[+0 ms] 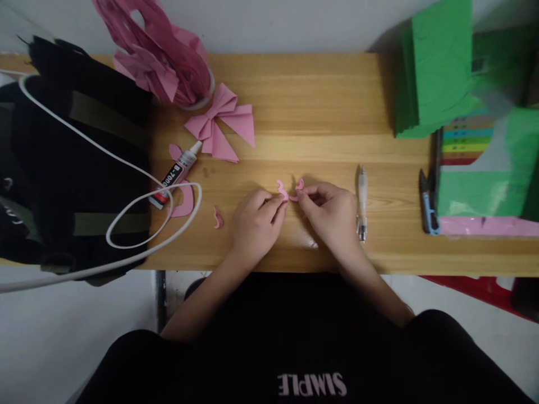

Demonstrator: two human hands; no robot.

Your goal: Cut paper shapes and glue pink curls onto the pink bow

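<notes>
Between the fingertips of my left hand is a small curved strip of pink paper. My right hand pinches a second curled pink paper piece close beside it; whether the two pieces touch I cannot tell. Another small wavy pink paper piece lies on the table to the left of my left hand. A clear pen rests just right of my right hand.
A B-7000 glue tube lies over pink cutouts, with a white cable looping there. A pink paper bow sits behind. A black bag stands left; a utility knife and green paper block are right.
</notes>
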